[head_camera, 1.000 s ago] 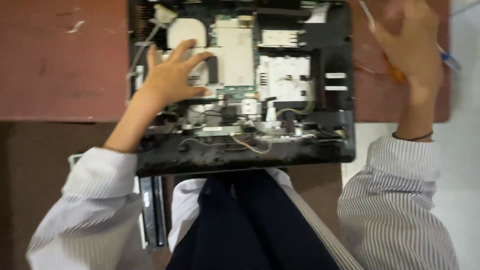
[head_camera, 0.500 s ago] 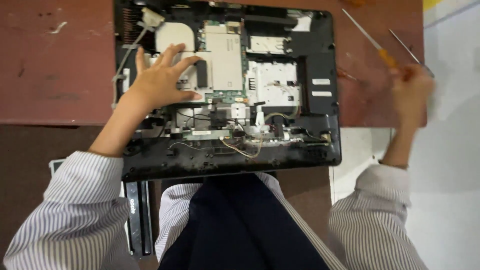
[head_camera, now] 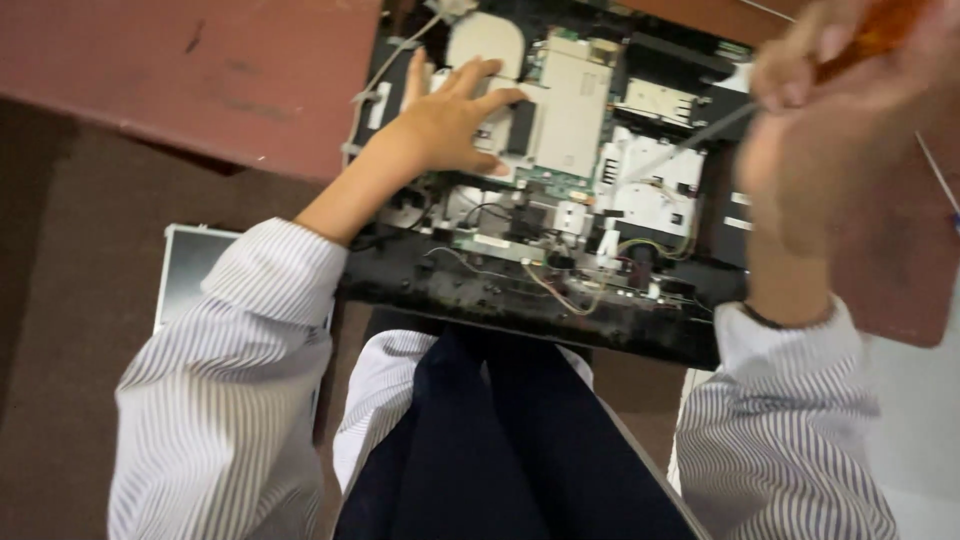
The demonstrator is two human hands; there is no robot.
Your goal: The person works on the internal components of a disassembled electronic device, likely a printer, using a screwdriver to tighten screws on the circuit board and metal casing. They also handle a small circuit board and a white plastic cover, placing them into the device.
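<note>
Reddish-brown desk fills the upper left, bearing the opened laptop chassis at centre. My left hand lies flat, fingers spread, on its boards; my right hand, upper right, grips an orange-handled screwdriver.

Right hand blurred, screwdriver handle cut off at top edge; tip prob. hidden.

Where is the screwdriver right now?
In the head view, upper right: the screwdriver is held in the right hand, its shaft angled down-left over the opened computer chassis.
</note>
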